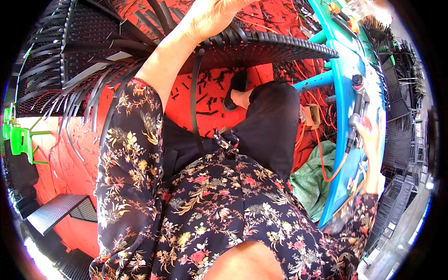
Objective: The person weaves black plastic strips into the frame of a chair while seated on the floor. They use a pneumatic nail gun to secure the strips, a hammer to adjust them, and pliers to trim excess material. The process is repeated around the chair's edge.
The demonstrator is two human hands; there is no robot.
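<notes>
Head view: The left hand (218,15) was located at the upper edge, above the near edge of the panel (275,50). Its fingers were cut off there; whether they were open or closed could not be determined. The panel, black and woven, extended from below the left forearm toward the counter (336,198), in front of the person's legs. One long strip (194,93) hung from the panel edge down to the lap. Further loose strips (95,95) fanned out to the left of the left forearm, beside a second woven piece (93,51).

The right hand (370,135) was positioned over the blue counter, at the person's right. Its fingers were against the side of the tool (358,105), a grey and black elongated unit lying along the counter. Whether the fingers were closed around the tool could not be determined. An orange hose (322,161) ran from the lower end of the tool, over the counter edge and down. Small items near the right wrist were too blurred to identify.

The floor (179,109) was red and carried short black scraps. One black shoe (237,86) was visible below the panel. A cardboard box (311,115) and a green sack (316,179) were located between the right leg and the counter. A green stool (21,140) stood at the far left.
</notes>
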